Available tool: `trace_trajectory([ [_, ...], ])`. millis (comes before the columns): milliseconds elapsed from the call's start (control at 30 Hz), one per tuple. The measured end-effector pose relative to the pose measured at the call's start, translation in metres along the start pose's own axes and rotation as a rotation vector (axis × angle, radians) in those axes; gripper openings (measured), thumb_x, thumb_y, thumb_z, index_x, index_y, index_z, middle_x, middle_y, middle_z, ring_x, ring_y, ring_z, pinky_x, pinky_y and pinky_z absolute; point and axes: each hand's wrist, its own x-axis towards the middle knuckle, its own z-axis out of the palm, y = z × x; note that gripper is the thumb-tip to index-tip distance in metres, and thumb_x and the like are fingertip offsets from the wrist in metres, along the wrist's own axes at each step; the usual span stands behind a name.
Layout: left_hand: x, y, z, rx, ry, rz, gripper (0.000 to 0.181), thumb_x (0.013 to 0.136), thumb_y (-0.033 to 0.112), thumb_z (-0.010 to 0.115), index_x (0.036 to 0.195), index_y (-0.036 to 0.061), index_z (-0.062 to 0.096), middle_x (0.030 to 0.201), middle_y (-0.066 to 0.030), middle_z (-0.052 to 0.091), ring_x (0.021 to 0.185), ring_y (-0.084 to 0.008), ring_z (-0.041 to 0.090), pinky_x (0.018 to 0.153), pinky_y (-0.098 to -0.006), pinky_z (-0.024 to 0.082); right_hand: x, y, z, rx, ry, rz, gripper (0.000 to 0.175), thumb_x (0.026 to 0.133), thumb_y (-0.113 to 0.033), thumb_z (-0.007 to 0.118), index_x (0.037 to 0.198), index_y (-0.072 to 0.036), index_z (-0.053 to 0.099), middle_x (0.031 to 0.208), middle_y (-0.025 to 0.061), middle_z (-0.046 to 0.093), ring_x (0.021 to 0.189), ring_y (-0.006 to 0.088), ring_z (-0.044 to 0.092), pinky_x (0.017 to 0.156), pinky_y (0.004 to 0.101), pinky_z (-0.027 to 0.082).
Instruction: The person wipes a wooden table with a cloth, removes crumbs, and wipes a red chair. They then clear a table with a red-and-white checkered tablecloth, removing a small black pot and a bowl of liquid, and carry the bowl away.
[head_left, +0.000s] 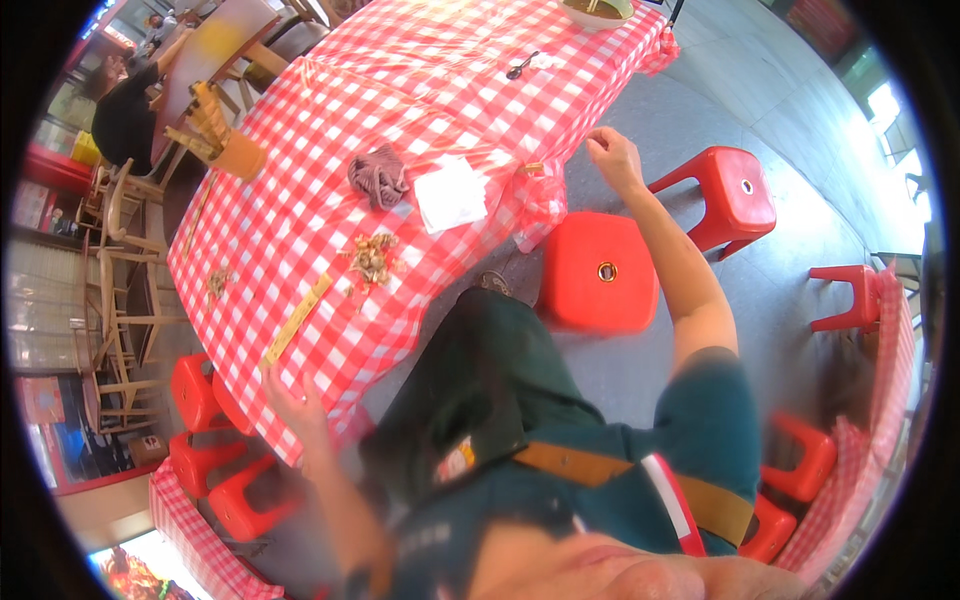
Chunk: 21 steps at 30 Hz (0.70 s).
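My left hand (298, 401), fingers apart, is at the near edge of a table with a red-and-white checked plastic cover (375, 315), beside the end of a yellow paper chopstick wrapper (296, 320). Past the wrapper lie a heap of brownish food scraps (373, 259) and a smaller heap (218, 283). Farther in, a crumpled purple-brown cloth (379, 176) lies next to white paper napkins (451, 194). My right hand (615, 155), its fingers curled, is over the table's right edge above the floor; whether it holds anything is unclear.
Red plastic stools (600, 274) (735, 191) stand at the right, with more at the lower left. A brown holder with chopsticks (240, 155) stands on the table's left side. A bowl (596, 13) and black spoon (523, 65) are at the far end. A person in black (124, 120) sits at another table.
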Motion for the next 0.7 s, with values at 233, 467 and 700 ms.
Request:
trace_trajectory([
  [233, 0.081, 0.095, 0.069, -0.25, -0.247, 0.345, 0.058, 0.077, 0.012, 0.07, 0.129, 0.0048, 0.045, 0.138, -0.0194, 0.038, 0.126, -0.0365, 0.038, 0.103, -0.0474, 0.033, 0.11, 0.027, 0.036, -0.345, 0.095, -0.208, 0.026, 0.082, -0.021, 0.06, 0.104, -0.008, 0.062, 0.1, 0.0141, 0.066, 0.092, 0.0306, 0.064, 0.076, 0.0397, 0.05],
  [467, 0.186, 0.152, 0.131, -0.39, -0.455, 0.668, 0.065, 0.067, 0.015, 0.077, 0.126, 0.0077, 0.05, 0.135, -0.0196, 0.04, 0.122, -0.0376, 0.041, 0.1, -0.0469, 0.035, 0.199, 0.016, 0.087, -0.885, -0.161, -0.288, 0.035, 0.083, -0.014, 0.059, 0.117, -0.015, 0.056, 0.123, 0.0055, 0.057, 0.099, 0.0277, 0.062, 0.08, 0.0387, 0.051],
  [700, 0.243, 0.162, 0.181, -0.54, -0.579, 0.649, 0.064, 0.067, 0.018, 0.077, 0.124, 0.0059, 0.051, 0.13, -0.0227, 0.043, 0.119, -0.0404, 0.043, 0.098, -0.0503, 0.035, 0.248, 0.003, 0.102, -0.849, -0.543, -0.358, 0.026, 0.083, -0.017, 0.059, 0.109, -0.016, 0.06, 0.1, 0.0101, 0.062, 0.089, 0.0316, 0.064, 0.072, 0.0417, 0.052],
])
